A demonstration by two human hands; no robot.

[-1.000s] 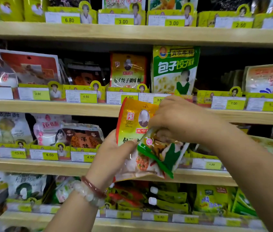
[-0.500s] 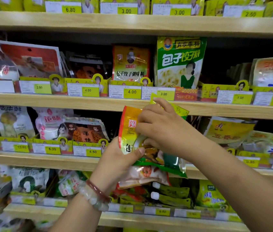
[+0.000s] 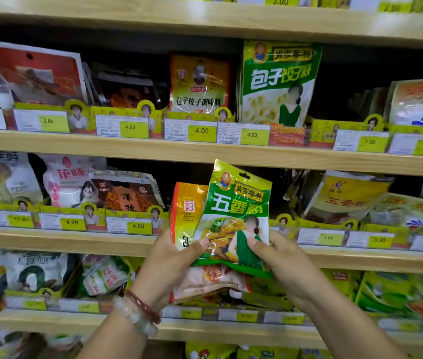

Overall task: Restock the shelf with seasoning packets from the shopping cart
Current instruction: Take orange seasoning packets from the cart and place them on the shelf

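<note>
I hold two seasoning packets in front of the wooden shelf (image 3: 205, 156). A green packet (image 3: 238, 203) stands upright in front, and a yellow-and-red packet (image 3: 187, 203) lies behind it. My left hand (image 3: 168, 263) grips both at their lower left, thumb on the front. My right hand (image 3: 280, 257) pinches the green packet's lower right edge. On the shelf above stand a matching yellow-and-red packet (image 3: 198, 84) and a larger green packet (image 3: 279, 81). The shopping cart is out of view.
Price tags (image 3: 201, 130) in yellow-green holders line every shelf edge. Packets fill the middle shelf at left (image 3: 124, 193) and right (image 3: 345, 198), with a dark gap behind my hands. More green packets (image 3: 399, 294) crowd the lower shelf.
My right hand slid from the top of the packets down to the lower right edge. The green packet turned upright, now facing me. The view dropped lower on the shelves.
</note>
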